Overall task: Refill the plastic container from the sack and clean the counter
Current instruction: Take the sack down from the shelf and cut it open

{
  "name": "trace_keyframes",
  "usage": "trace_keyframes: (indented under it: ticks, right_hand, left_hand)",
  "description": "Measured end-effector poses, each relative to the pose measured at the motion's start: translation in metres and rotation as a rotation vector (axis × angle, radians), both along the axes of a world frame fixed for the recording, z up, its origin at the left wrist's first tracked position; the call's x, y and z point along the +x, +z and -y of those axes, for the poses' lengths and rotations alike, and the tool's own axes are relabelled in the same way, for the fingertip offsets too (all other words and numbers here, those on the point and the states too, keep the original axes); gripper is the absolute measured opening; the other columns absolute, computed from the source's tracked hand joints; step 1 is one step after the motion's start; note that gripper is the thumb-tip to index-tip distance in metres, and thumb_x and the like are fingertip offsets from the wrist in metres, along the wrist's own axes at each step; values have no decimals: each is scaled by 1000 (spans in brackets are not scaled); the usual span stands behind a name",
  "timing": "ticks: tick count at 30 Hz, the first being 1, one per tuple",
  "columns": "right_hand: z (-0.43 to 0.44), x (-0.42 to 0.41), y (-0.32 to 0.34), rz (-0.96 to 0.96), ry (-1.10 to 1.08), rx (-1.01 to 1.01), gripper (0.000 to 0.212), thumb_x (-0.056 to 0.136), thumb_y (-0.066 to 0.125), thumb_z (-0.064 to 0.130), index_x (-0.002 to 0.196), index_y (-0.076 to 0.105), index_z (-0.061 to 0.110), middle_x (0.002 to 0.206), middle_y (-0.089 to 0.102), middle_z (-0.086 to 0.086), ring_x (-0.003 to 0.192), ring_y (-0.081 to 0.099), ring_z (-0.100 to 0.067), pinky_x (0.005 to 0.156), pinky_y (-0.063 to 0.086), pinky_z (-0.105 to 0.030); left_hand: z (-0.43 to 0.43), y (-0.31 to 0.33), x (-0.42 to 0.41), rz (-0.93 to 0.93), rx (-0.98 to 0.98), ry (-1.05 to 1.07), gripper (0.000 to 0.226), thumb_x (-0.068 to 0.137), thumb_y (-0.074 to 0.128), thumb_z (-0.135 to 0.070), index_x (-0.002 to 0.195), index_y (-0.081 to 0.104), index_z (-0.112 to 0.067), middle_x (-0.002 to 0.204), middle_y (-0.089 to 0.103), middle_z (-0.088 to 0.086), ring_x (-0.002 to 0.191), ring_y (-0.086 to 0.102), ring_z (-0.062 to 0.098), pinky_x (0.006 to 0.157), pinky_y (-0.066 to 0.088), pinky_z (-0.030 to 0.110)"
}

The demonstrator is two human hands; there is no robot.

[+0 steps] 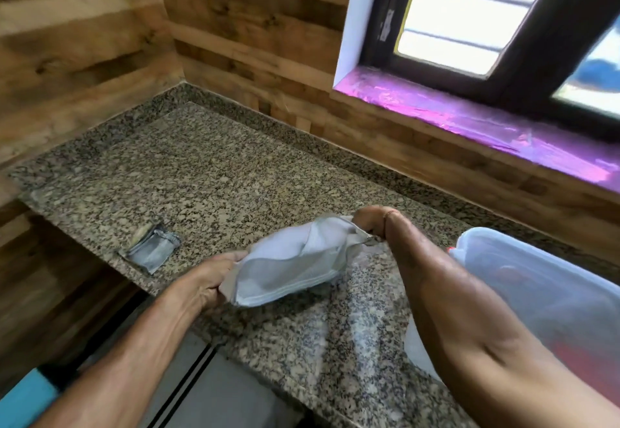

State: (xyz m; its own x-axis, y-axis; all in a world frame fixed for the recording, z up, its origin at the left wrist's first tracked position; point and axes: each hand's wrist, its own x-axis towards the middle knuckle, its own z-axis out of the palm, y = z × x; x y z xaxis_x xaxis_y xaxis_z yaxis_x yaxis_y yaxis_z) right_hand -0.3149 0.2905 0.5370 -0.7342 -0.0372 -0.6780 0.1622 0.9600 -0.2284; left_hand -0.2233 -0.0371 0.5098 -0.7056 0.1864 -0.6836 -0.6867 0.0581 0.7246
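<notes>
The table (pixel 208 172) is a speckled granite top running into a wood-panelled corner, with a window and a sill covered in shiny purple film along its far edge. Most of the stone is bare.

At the right edge of the table stands the plastic container (pixel 550 297), a big translucent tub with a milky wall and something reddish showing faintly through it. How full it is I cannot tell from here; the person's right forearm crosses in front of it.

Above the near middle of the table, both hands hold a pale grey-white sack (pixel 295 266). It hangs limp and flattened between them, sagging in the middle, and looks close to empty. The left hand (pixel 204 285) pinches its near end, fingers closed on the fabric. The right hand (pixel 372 221) grips the far end, fingers clenched around the edge of the cloth, wrist bent over it.

Nearer the left front edge of the table lies a small folded grey cloth (pixel 152 248), apart from everything else.

To my eye the pouring is finished or nearly so, and the person is handling the emptied sack, perhaps folding or shaking it out. The next move calls for setting the sack aside, off the work area, then reaching for the cloth to wipe the stone, with care not to knock the tub at the edge.
</notes>
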Motion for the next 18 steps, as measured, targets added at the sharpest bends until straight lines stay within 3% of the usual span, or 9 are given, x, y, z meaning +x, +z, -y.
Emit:
trace_keyframes:
  ticks: [2,4,5,7,9,12,14,16,18]
  right_hand:
    - [-9,2,38,-83,-32,45,26,72,69,29,80,73,4,94,72,-17,79,62,-22,65,44,-26]
    - [-28,6,80,-173,-81,3,30,93,64,17,111,71,-7,116,69,-20,100,64,-27,68,43,-22]
    - [-40,6,93,-232,-121,-81,26,97,60,11,113,69,-8,114,68,-16,101,63,-24,72,42,-22]
    - [-61,31,132,-330,-327,-221,12,95,60,4,92,71,1,95,64,-8,83,60,-15,70,45,-26]
    - [-82,62,168,-531,-522,-261,23,93,54,0,76,64,11,86,63,-7,77,58,-17,72,47,-30]
    - [-118,103,201,-628,-639,-281,23,95,53,5,77,66,11,79,64,-5,81,56,-21,73,42,-34]
    - [-149,129,209,-682,-702,-241,22,93,55,9,78,71,13,68,68,5,67,60,-15,63,45,-30]
    - [-179,144,200,-737,-775,-293,27,92,56,7,71,72,13,57,65,11,59,58,-16,58,45,-30]
    - [-205,173,192,-801,-846,-348,26,92,55,4,75,72,13,60,63,6,61,57,-18,57,45,-31]
  left_hand:
    - [-7,20,-14,-101,81,7,51,90,54,20,138,56,4,121,70,27,82,74,28,71,63,36]
    - [-28,59,-27,-188,155,-16,56,85,53,23,137,56,5,125,67,28,81,75,27,74,63,38]
    - [-40,76,-28,-241,200,-30,54,85,50,25,136,56,7,125,66,28,77,75,24,73,63,35]
    - [-68,111,-26,-339,251,-111,48,89,44,26,131,58,9,115,70,24,73,75,19,72,62,31]
    - [-98,139,-24,-421,276,-156,44,90,43,26,125,61,5,91,77,12,68,75,15,67,61,27]
    - [-150,163,-19,-508,276,-189,40,89,45,27,119,61,5,82,72,10,55,71,10,54,59,21]
    - [-190,169,-7,-568,262,-229,31,88,46,27,93,63,3,73,71,7,48,67,6,48,55,17]
    - [-225,165,3,-661,279,-222,30,87,53,25,85,66,-2,69,75,2,60,70,10,56,57,19]
    - [-260,156,14,-775,296,-219,34,76,64,17,103,71,-2,94,76,10,89,67,23,82,58,35]
